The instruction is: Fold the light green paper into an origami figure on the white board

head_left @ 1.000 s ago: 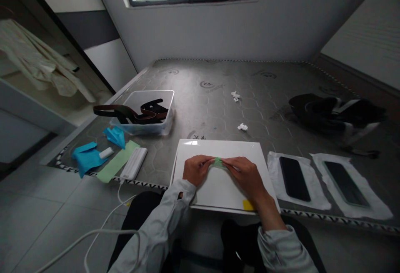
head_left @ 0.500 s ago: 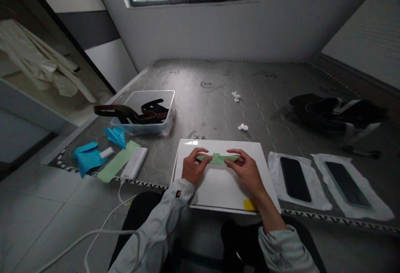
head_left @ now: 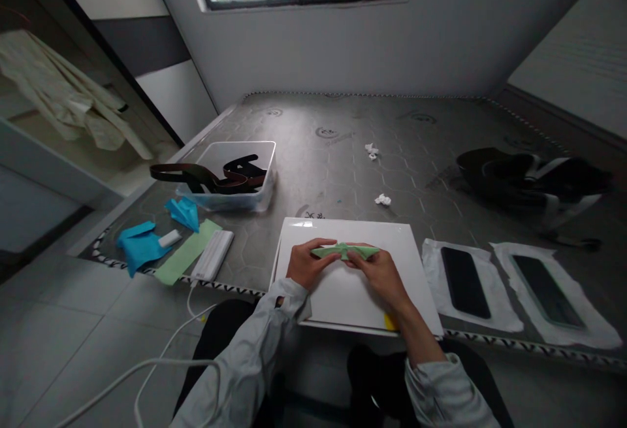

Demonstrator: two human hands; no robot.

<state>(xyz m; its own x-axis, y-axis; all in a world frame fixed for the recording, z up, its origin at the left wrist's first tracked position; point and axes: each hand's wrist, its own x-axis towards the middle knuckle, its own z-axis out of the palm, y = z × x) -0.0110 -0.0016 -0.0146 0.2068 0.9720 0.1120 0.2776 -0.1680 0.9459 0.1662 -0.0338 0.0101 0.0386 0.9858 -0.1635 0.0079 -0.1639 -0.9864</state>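
Over one white box (head_left: 337, 294), the left hand (head_left: 304, 264) and right hand (head_left: 385, 274), close together, pinch one folded green paper (head_left: 343, 249).
To the left lie two blue papers (head_left: 140, 255), one flat green strip (head_left: 183, 259), one corded white block (head_left: 213, 256), one clear bin (head_left: 235, 203); beyond, two crumpled white scraps (head_left: 383, 200); to the right, two dark phones (head_left: 465, 282) on two white sheets (head_left: 504, 317).

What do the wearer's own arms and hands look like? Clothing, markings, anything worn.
Left hand and right hand: bare, five-fingered, no gloves, rings or watch visible. Left sleeve: light grey, creased, reaching the wrist, with a small gap near the cuff. Right sleeve: same light grey, bunched well short of the wrist. No clear markings on either sleeve.
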